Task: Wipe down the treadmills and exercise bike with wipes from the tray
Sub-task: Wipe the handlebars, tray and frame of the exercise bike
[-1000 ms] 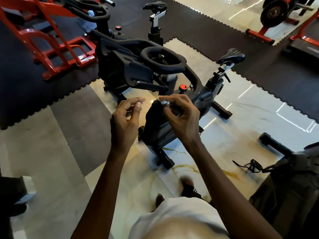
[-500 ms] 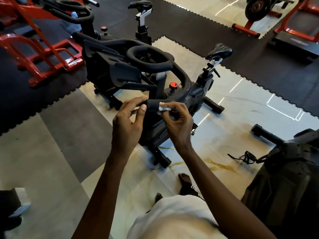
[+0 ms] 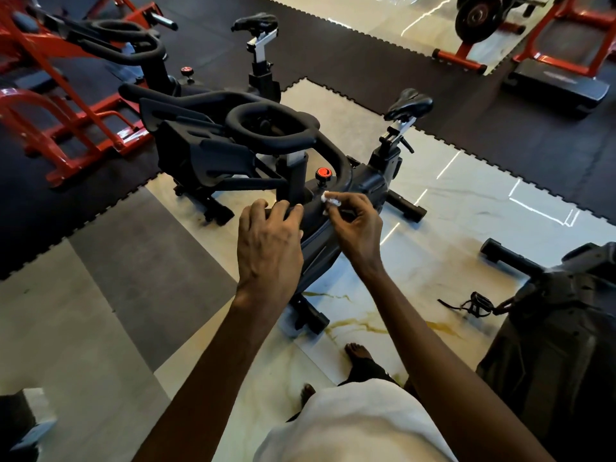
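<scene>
1. My left hand [image 3: 268, 248] has its fingers curled over the top of the black exercise bike [image 3: 366, 185], gripping the dark metal frame just below the handlebar post.
2. My right hand [image 3: 356, 228] pinches a small crumpled white wipe [image 3: 331, 199] between thumb and forefinger, with the other fingers bent loosely beneath.
3. The wipe sits just under the round red adjustment knob [image 3: 323, 173], against the frame. From this angle I cannot tell whether it actually touches the metal.
4. The bike stands on the glossy pale marble floor [image 3: 466, 208], its padded black saddle [image 3: 411, 103] raised on the far right and its looped black handlebars [image 3: 270, 128] to the left.
5. A second black bike [image 3: 260, 71] stands behind it on the black rubber matting [image 3: 333, 58].
6. A red steel machine frame [image 3: 66, 105] is at far left and a red-railed treadmill [image 3: 560, 75] at top right.
</scene>
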`<move>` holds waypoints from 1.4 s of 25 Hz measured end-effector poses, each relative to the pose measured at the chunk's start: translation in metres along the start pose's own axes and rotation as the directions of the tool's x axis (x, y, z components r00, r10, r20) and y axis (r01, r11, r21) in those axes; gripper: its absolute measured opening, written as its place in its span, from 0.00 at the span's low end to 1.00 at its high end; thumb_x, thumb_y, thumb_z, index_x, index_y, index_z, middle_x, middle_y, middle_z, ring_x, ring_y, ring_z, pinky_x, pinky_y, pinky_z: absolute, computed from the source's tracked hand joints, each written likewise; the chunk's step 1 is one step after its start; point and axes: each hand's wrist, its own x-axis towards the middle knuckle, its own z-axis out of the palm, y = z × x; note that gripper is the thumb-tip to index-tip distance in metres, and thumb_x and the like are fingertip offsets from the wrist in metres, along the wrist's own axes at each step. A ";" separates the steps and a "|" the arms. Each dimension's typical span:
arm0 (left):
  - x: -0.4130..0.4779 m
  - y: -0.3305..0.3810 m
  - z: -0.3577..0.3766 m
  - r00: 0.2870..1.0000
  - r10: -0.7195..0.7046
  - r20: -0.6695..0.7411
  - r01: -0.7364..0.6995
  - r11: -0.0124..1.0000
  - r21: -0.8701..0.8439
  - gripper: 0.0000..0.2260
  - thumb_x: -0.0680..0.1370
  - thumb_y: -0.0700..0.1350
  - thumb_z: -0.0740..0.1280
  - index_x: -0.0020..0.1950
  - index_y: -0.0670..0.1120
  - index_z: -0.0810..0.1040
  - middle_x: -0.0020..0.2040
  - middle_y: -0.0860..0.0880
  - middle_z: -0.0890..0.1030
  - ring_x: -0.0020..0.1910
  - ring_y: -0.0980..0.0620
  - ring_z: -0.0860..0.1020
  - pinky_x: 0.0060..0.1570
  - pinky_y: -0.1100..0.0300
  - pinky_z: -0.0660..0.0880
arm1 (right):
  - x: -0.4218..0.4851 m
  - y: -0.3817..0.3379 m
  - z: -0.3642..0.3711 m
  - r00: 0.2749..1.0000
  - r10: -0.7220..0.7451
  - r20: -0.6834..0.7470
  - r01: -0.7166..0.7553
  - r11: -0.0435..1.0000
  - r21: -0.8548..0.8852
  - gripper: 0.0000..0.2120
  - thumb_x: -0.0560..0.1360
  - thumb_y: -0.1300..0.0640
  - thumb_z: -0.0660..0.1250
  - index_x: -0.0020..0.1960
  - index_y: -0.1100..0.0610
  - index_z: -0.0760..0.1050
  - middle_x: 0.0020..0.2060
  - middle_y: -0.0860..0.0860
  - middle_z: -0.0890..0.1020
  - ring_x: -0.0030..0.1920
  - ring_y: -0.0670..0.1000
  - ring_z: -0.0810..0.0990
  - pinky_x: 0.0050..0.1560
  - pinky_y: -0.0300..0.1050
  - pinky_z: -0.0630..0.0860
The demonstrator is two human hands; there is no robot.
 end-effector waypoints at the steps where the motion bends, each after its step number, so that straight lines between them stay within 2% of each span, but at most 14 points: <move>1: 0.003 0.005 -0.001 0.999 -0.022 0.032 0.020 0.999 0.050 0.22 0.82 0.50 0.65 0.75 0.51 0.69 0.72 0.48 0.73 0.71 0.44 0.66 0.72 0.47 0.60 | 0.014 0.003 -0.004 1.000 0.004 0.018 -0.003 1.000 -0.021 0.09 0.78 0.60 0.71 0.58 0.56 0.81 0.53 0.50 0.81 0.50 0.47 0.82 0.51 0.44 0.82; 4: 0.013 0.026 -0.002 0.988 -0.079 0.135 0.052 0.980 0.194 0.24 0.83 0.56 0.59 0.78 0.50 0.64 0.76 0.47 0.68 0.76 0.43 0.61 0.76 0.43 0.48 | 0.048 0.010 -0.012 0.998 -0.004 0.057 0.009 0.997 -0.075 0.10 0.78 0.61 0.70 0.58 0.56 0.82 0.54 0.51 0.80 0.51 0.45 0.81 0.54 0.43 0.82; 6: 0.024 0.044 0.004 0.974 -0.121 0.190 0.070 0.963 0.260 0.25 0.84 0.57 0.56 0.79 0.48 0.61 0.76 0.45 0.67 0.76 0.42 0.61 0.77 0.42 0.45 | 0.062 0.014 -0.017 0.998 -0.017 0.058 0.022 0.995 -0.094 0.11 0.78 0.62 0.70 0.59 0.56 0.81 0.55 0.51 0.79 0.52 0.44 0.81 0.54 0.41 0.81; 10: 0.047 0.068 0.026 0.961 -0.189 0.200 0.144 0.965 0.217 0.24 0.85 0.56 0.54 0.78 0.46 0.61 0.73 0.46 0.72 0.71 0.44 0.69 0.72 0.45 0.57 | 0.062 0.027 -0.032 0.992 0.002 0.123 0.005 0.999 -0.051 0.10 0.77 0.63 0.71 0.58 0.56 0.82 0.53 0.51 0.81 0.50 0.43 0.82 0.52 0.35 0.80; 13: 0.054 0.072 0.040 0.968 -0.216 0.126 0.201 0.972 0.122 0.21 0.85 0.52 0.56 0.77 0.49 0.65 0.70 0.49 0.75 0.67 0.48 0.74 0.66 0.47 0.63 | 0.074 0.041 -0.043 0.986 0.012 0.165 -0.017 0.999 0.031 0.10 0.77 0.63 0.71 0.57 0.54 0.82 0.52 0.51 0.83 0.50 0.44 0.83 0.52 0.39 0.81; 16: 0.063 0.080 0.057 0.962 -0.255 0.101 0.249 0.966 0.064 0.21 0.83 0.49 0.62 0.76 0.47 0.69 0.70 0.47 0.77 0.65 0.46 0.76 0.63 0.47 0.68 | 0.110 0.051 -0.043 0.985 0.046 0.169 -0.051 0.998 0.026 0.10 0.78 0.62 0.70 0.57 0.53 0.81 0.52 0.50 0.83 0.50 0.43 0.83 0.53 0.42 0.82; 18: 0.073 0.087 0.070 0.965 -0.256 0.063 0.254 0.966 0.040 0.20 0.81 0.47 0.65 0.73 0.45 0.74 0.65 0.44 0.80 0.61 0.45 0.80 0.60 0.46 0.72 | 0.121 0.056 -0.042 0.980 0.024 0.198 -0.029 0.999 0.024 0.10 0.78 0.63 0.70 0.57 0.55 0.82 0.53 0.49 0.82 0.50 0.44 0.82 0.52 0.43 0.82; 20: 0.080 0.090 0.083 0.969 -0.248 -0.021 0.248 0.968 0.022 0.18 0.81 0.48 0.63 0.69 0.43 0.77 0.59 0.43 0.83 0.55 0.44 0.82 0.56 0.47 0.75 | 0.110 0.061 -0.048 0.968 -0.037 0.247 0.028 0.999 0.040 0.11 0.77 0.65 0.70 0.57 0.54 0.82 0.53 0.50 0.81 0.51 0.46 0.83 0.54 0.42 0.81; 23: 0.085 0.097 0.093 0.958 -0.277 -0.076 0.280 0.959 0.034 0.20 0.82 0.52 0.56 0.67 0.44 0.78 0.55 0.44 0.83 0.50 0.45 0.82 0.53 0.50 0.75 | 0.099 0.070 -0.060 0.946 -0.092 0.311 0.065 0.993 0.097 0.12 0.76 0.66 0.71 0.56 0.53 0.80 0.54 0.51 0.80 0.53 0.47 0.82 0.56 0.40 0.80; 26: 0.089 0.100 0.097 0.945 -0.318 -0.073 0.322 0.946 0.046 0.20 0.83 0.54 0.56 0.67 0.45 0.77 0.53 0.45 0.83 0.49 0.46 0.81 0.51 0.51 0.75 | 0.130 0.077 -0.048 0.960 -0.035 0.277 0.005 0.994 0.109 0.08 0.77 0.62 0.70 0.56 0.55 0.80 0.53 0.51 0.81 0.53 0.47 0.82 0.55 0.43 0.81; 28: 0.095 0.102 0.097 0.942 -0.329 -0.067 0.332 0.942 0.042 0.20 0.83 0.55 0.57 0.67 0.45 0.78 0.52 0.45 0.83 0.48 0.46 0.81 0.50 0.51 0.75 | 0.150 0.079 -0.038 0.964 0.016 0.267 -0.051 0.991 0.125 0.08 0.78 0.60 0.70 0.57 0.53 0.80 0.53 0.51 0.83 0.53 0.46 0.83 0.54 0.45 0.82; 31: 0.100 0.104 0.102 0.943 -0.323 -0.078 0.326 0.945 0.028 0.21 0.83 0.55 0.57 0.67 0.45 0.79 0.51 0.45 0.84 0.46 0.45 0.81 0.47 0.52 0.75 | 0.147 0.082 -0.041 0.954 0.008 0.298 -0.053 0.988 0.143 0.08 0.78 0.58 0.71 0.57 0.54 0.80 0.54 0.52 0.83 0.53 0.46 0.83 0.53 0.40 0.81; 33: 0.101 0.103 0.106 0.943 -0.310 -0.121 0.316 0.948 0.032 0.20 0.84 0.55 0.58 0.66 0.44 0.79 0.51 0.45 0.84 0.45 0.46 0.81 0.45 0.54 0.75 | 0.139 0.082 -0.050 0.953 -0.013 0.302 -0.030 0.990 0.135 0.08 0.77 0.59 0.73 0.55 0.58 0.83 0.52 0.51 0.83 0.51 0.45 0.82 0.51 0.36 0.79; 35: 0.100 0.102 0.109 0.941 -0.293 -0.169 0.304 0.952 0.043 0.20 0.84 0.55 0.59 0.66 0.44 0.80 0.52 0.46 0.84 0.45 0.47 0.81 0.45 0.55 0.74 | 0.145 0.080 -0.050 0.951 -0.039 0.306 -0.001 0.991 0.131 0.07 0.76 0.61 0.73 0.54 0.58 0.83 0.51 0.51 0.83 0.51 0.44 0.82 0.51 0.35 0.79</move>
